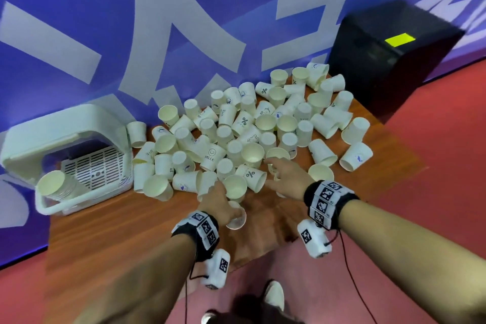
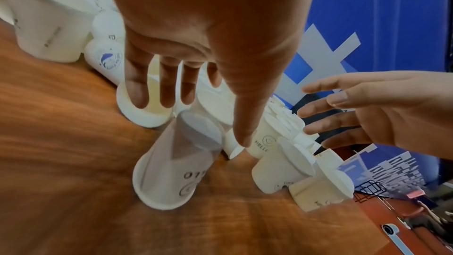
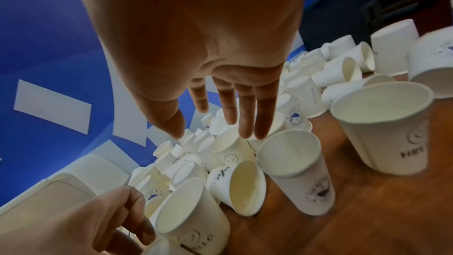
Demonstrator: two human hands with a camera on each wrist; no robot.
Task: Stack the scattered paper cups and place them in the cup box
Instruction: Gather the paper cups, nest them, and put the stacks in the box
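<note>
Cups (image 1: 244,123), far too many and too overlapped to count exactly, are lying scattered across the middle of the head view on a wooden table (image 1: 126,229), some upright, some upside down, some on their sides. One white cup box (image 1: 65,155) is sitting at the left of the frame with its lid tilted open, and it is holding a single stack of cups (image 1: 54,187) lying on its side, mouth toward the camera; how many cups are nested in that stack cannot be told. One black box (image 1: 389,50) with a yellow label is standing at the upper right, beyond the pile.

Two hands are reaching into the near edge of the pile at the lower centre. The left hand (image 1: 218,205) is hovering over an upside-down cup (image 1: 236,218), and in the left wrist view its fingers (image 2: 169,84) are hanging straight and loose, grasping nothing. The right hand (image 1: 286,179) is stretching toward the cups with its fingers (image 3: 242,111) extended and spread, also holding nothing. One blue wall (image 1: 79,8) with large pale lettering is filling the top of the frame.
</note>
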